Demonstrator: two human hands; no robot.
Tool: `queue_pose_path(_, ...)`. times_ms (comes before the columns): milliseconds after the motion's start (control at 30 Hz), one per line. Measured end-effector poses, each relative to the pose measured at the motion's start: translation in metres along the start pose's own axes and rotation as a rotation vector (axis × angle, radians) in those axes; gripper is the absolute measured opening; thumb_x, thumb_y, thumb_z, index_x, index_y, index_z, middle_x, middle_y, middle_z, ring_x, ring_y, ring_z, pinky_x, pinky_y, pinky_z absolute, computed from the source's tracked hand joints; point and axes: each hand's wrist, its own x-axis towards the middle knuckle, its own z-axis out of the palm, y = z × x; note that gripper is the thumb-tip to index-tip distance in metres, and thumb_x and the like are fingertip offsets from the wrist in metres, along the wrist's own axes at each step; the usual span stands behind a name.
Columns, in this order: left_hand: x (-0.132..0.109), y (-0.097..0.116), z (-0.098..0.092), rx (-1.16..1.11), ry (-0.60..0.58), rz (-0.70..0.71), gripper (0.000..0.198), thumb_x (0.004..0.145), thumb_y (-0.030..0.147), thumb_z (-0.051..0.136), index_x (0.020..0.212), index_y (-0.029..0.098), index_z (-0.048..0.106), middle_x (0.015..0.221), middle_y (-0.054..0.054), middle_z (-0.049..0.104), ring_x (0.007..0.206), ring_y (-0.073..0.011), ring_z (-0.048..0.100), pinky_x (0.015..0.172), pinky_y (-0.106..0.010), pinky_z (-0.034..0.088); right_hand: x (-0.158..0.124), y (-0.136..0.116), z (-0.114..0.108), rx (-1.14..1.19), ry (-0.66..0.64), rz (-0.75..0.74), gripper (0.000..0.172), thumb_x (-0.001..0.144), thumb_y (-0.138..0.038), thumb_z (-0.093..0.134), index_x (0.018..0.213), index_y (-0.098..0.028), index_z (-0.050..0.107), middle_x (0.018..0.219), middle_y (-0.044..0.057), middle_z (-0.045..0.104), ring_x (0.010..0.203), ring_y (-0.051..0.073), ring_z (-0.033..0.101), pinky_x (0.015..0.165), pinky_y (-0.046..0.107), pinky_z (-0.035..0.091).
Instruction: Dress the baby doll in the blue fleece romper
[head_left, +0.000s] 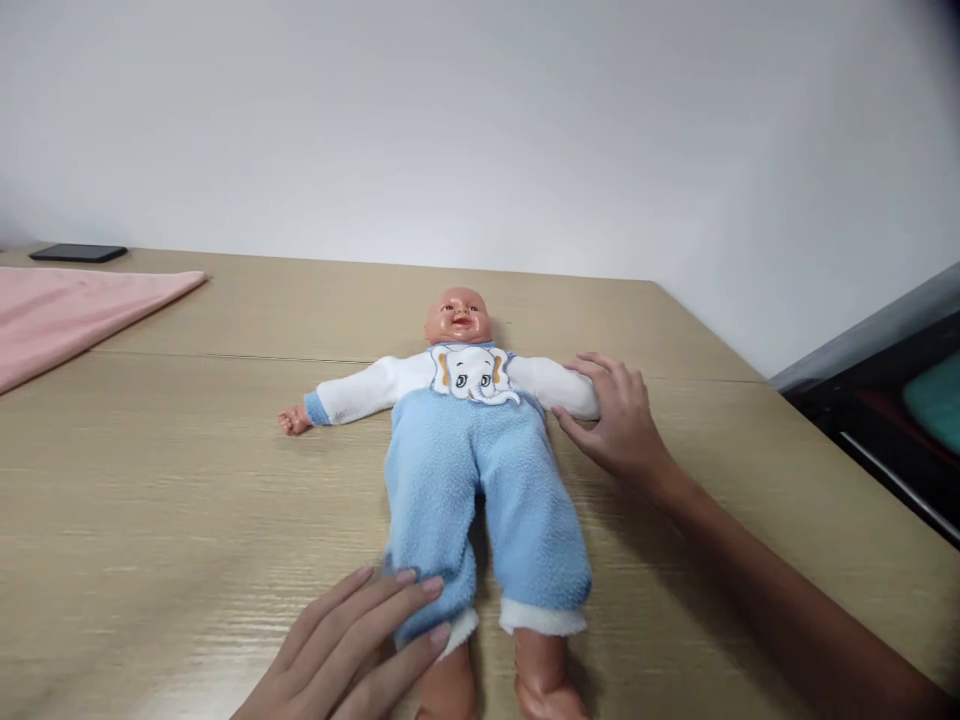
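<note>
A baby doll lies on its back on the table, its head towards the wall. It wears a white and blue fleece outfit with an elephant face on the chest. Around the doll's white sleeve on the right side, near the end of that arm, curls my right hand, fingers over the top and thumb below. The doll's hand on that side is hidden. My left hand is open, its fingers stretched over the edge of the blue trouser leg at the lower left, close to the white cuff.
A pink cloth lies at the left of the wooden table. Behind it, a black phone rests near the wall. Past the table's right edge stands a dark object with a green part.
</note>
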Motion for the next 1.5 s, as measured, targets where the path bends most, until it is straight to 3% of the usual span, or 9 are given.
queue_pose_path(100, 0.034, -0.005, -0.022, -0.06, -0.099, -0.106, 0.06, 0.111, 0.044, 0.064, 0.168, 0.032, 0.048, 0.17, -0.008, 0.06, 0.155, -0.0323, 0.058, 0.128, -0.048, 0.053, 0.001, 0.026, -0.002, 0.034, -0.144, -0.015, 0.062, 0.098, -0.045, 0.072, 0.152, -0.018, 0.06, 0.15, 0.021, 0.07, 0.136, 0.044, 0.065, 0.115, 0.06, 0.047)
queue_pose_path(233, 0.107, -0.025, -0.032, -0.098, -0.025, -0.236, 0.049, 0.113, 0.039, 0.06, 0.159, 0.029, 0.049, 0.174, -0.013, 0.049, 0.16, -0.0336, 0.048, 0.129, -0.056, 0.048, 0.003, 0.038, -0.01, 0.159, -0.235, 0.075, 0.046, 0.097, -0.048, 0.075, 0.133, -0.021, 0.072, 0.129, 0.015, 0.083, 0.114, 0.039, 0.078, 0.099, 0.051, 0.057)
queue_pose_path(533, 0.258, -0.085, 0.02, -0.079, -0.026, -0.064, 0.079, 0.095, 0.044, 0.086, 0.16, 0.015, 0.051, 0.163, -0.022, 0.057, 0.152, -0.0414, 0.05, 0.128, -0.06, 0.041, 0.019, -0.015, -0.056, 0.571, -0.143, 0.387, 0.055, 0.084, -0.064, 0.09, 0.122, -0.025, 0.082, 0.109, 0.008, 0.085, 0.089, 0.029, 0.079, 0.075, 0.038, 0.061)
queue_pose_path(667, 0.292, -0.087, 0.04, 0.021, -0.061, -0.007, 0.039, 0.099, 0.031, 0.074, 0.136, 0.021, 0.07, 0.136, -0.013, 0.076, 0.123, -0.0367, 0.068, 0.109, -0.053, 0.052, 0.015, -0.021, -0.045, 0.998, -0.032, 0.454, 0.042, 0.103, -0.065, 0.065, 0.118, -0.029, 0.082, 0.12, 0.008, 0.084, 0.114, 0.032, 0.078, 0.099, 0.045, 0.064)
queue_pose_path(833, 0.293, -0.097, 0.046, -0.148, 0.286, -0.058, 0.029, 0.094, 0.028, 0.076, 0.12, 0.019, 0.072, 0.115, -0.012, 0.082, 0.105, -0.032, 0.074, 0.094, -0.044, 0.055, 0.01, -0.017, -0.015, 1.244, 0.136, 0.549, 0.041, 0.109, -0.059, 0.049, 0.125, -0.031, 0.075, 0.13, 0.008, 0.079, 0.129, 0.03, 0.072, 0.117, 0.049, 0.057)
queue_pose_path(1000, 0.287, -0.102, 0.041, -0.495, 0.738, -0.318, 0.024, 0.087, 0.041, 0.083, 0.097, 0.022, 0.072, 0.103, -0.007, 0.084, 0.101, -0.0294, 0.075, 0.095, -0.044, 0.059, 0.002, -0.034, -0.001, 1.214, -0.107, 0.616, 0.039, 0.102, -0.062, 0.066, 0.118, -0.027, 0.074, 0.126, 0.008, 0.079, 0.118, 0.028, 0.074, 0.107, 0.044, 0.06)
queue_pose_path(1167, 0.282, -0.106, 0.036, -0.905, 1.039, -0.512, 0.036, 0.084, 0.053, 0.087, 0.099, 0.023, 0.074, 0.108, -0.003, 0.085, 0.105, -0.0248, 0.077, 0.105, -0.044, 0.061, -0.006, -0.052, -0.003, 1.158, -0.289, 0.417, 0.036, 0.098, -0.059, 0.077, 0.116, -0.028, 0.071, 0.114, 0.006, 0.081, 0.106, 0.031, 0.076, 0.092, 0.045, 0.063)
queue_pose_path(1300, 0.266, -0.115, 0.031, -1.166, 0.983, -0.594, 0.043, 0.079, 0.054, 0.087, 0.11, 0.026, 0.075, 0.112, 0.002, 0.083, 0.113, -0.0231, 0.075, 0.108, -0.045, 0.059, -0.013, -0.056, -0.001, 1.099, -0.29, 0.336, 0.033, 0.104, -0.058, 0.072, 0.122, -0.03, 0.069, 0.12, 0.008, 0.079, 0.111, 0.031, 0.076, 0.099, 0.051, 0.063)
queue_pose_path(1500, 0.223, -0.133, 0.018, -1.373, 0.755, -0.727, 0.052, 0.083, 0.067, 0.083, 0.112, 0.024, 0.078, 0.106, -0.004, 0.087, 0.121, -0.0353, 0.076, 0.11, -0.055, 0.06, -0.017, -0.061, 0.004, 1.029, -0.237, 0.236, 0.02, 0.112, -0.04, 0.064, 0.128, -0.03, 0.069, 0.127, 0.007, 0.076, 0.119, 0.026, 0.074, 0.11, 0.048, 0.059)
